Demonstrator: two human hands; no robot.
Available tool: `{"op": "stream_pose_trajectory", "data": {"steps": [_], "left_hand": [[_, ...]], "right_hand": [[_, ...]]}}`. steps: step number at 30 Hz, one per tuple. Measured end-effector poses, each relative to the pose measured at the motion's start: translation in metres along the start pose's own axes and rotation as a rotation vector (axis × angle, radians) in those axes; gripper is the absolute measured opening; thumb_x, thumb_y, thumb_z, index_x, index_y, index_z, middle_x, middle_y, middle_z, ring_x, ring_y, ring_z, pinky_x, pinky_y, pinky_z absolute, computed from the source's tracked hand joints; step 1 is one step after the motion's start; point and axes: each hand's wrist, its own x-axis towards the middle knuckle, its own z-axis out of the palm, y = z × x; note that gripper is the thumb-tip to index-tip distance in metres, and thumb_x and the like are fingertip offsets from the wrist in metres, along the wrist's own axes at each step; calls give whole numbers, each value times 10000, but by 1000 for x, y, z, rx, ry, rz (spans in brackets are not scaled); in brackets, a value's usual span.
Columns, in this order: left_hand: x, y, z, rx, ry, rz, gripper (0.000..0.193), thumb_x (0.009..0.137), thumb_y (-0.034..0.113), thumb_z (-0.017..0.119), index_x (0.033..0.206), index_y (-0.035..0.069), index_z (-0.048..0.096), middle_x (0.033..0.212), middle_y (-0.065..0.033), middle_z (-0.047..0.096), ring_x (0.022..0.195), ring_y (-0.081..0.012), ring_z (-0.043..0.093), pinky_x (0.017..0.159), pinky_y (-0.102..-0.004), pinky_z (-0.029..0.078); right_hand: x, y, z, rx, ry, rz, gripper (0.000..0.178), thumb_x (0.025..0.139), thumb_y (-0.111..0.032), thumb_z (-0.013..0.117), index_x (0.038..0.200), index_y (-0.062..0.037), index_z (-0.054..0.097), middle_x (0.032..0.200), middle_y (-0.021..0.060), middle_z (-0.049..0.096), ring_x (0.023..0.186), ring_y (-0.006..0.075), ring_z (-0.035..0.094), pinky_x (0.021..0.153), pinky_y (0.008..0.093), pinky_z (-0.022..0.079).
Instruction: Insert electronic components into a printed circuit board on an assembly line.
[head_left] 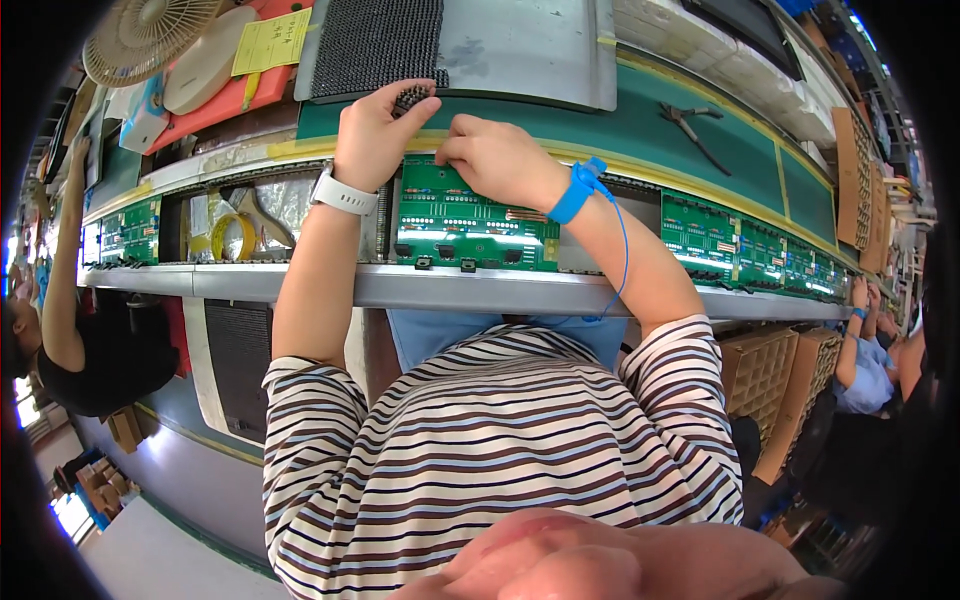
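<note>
My left hand [370, 135], with a white watch band on the wrist, is closed around a cluster of small black components [412, 97]. It is raised just beyond the upper left corner of a green circuit board [470, 228]. Over that board's far edge is my right hand [502, 165], its fingers bent and pinched together; whatever they hold is hidden. A blue wrist strap [577, 195] with a cord circles my right wrist. Several dark parts are mounted along the board's near edge. Beyond my hands, a metal tray [535, 55] bears dense rows of black components [372, 45].
The board sits on a rail line [480, 283] running left to right, with more green boards [700, 240] at both ends. Pliers [690, 130] lie on the green mat at far right. A tape roll [233, 238] is left of my arm. A fan [150, 35] stands far left. Other people work at both sides.
</note>
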Motion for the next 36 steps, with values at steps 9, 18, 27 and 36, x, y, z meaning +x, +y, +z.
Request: {"op": "stream_pose_trajectory", "data": {"steps": [9, 18, 27, 36], "left_hand": [[-4, -10, 9, -286, -135, -28, 286, 787, 225, 647, 982, 16, 640, 712, -53, 634, 646, -61, 540, 578, -218, 445], [-5, 3, 4, -16, -77, 16, 314, 780, 269, 641, 983, 30, 634, 678, -111, 629, 568, -153, 581, 558, -267, 462], [2, -12, -8, 242, 183, 134, 331, 771, 283, 647, 1034, 83, 629, 564, -89, 550, 442, -146, 478, 467, -268, 407], [2, -12, -8, 243, 144, 113, 330, 770, 279, 649, 1032, 80, 629, 569, -92, 554, 444, -145, 473, 463, -266, 404]], "right_hand": [[10, -4, -10, 454, 306, 237, 180, 799, -115, 622, 938, -6, 584, 764, 57, 595, 644, 107, 554, 611, 231, 457], [19, 13, -9, 1005, 211, 486, 161, 834, -89, 561, 979, -19, 569, 836, 23, 591, 739, 76, 531, 670, 197, 442], [27, 20, -7, 785, -109, 423, 159, 839, -96, 521, 942, -18, 613, 759, 35, 586, 661, 102, 511, 611, 244, 427], [27, 0, 6, -80, -72, 79, 146, 779, -123, 522, 854, -135, 647, 847, 86, 548, 757, 284, 582, 673, 383, 479]]}}
